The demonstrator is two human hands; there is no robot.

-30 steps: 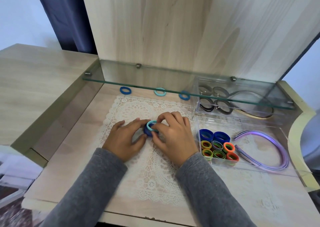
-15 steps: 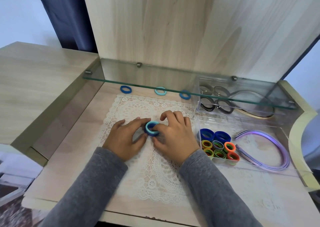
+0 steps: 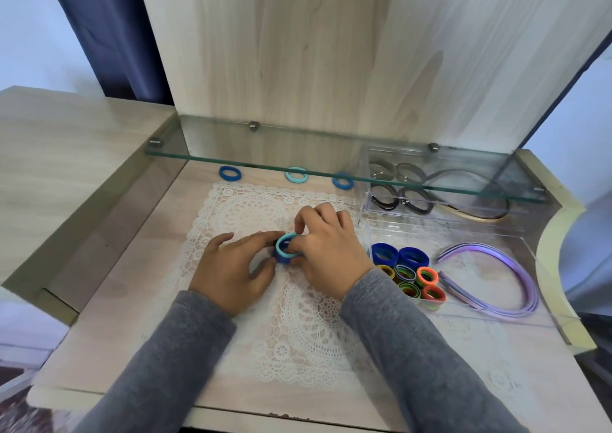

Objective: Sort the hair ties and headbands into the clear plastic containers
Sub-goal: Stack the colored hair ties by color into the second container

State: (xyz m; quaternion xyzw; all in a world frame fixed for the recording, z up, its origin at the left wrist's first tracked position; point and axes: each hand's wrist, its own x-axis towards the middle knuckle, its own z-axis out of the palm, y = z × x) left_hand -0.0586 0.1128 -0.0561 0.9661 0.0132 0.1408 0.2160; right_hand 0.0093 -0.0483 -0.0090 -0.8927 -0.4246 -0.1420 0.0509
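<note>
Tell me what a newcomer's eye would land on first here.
Both hands meet on the lace doily, the left hand and right hand holding a small stack of blue hair ties. To the right, a clear container holds bright rolled ties and purple headbands. Three loose blue ties lie under the glass shelf.

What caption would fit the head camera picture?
Left hand and right hand hold stacked blue hair ties on a lace doily beside a clear container.

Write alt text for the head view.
A left hand and right hand hold a stack of blue hair ties on a lace mat. Right of them, a clear container holds colourful ties and purple headbands; three loose ties lie under a glass shelf.
</note>
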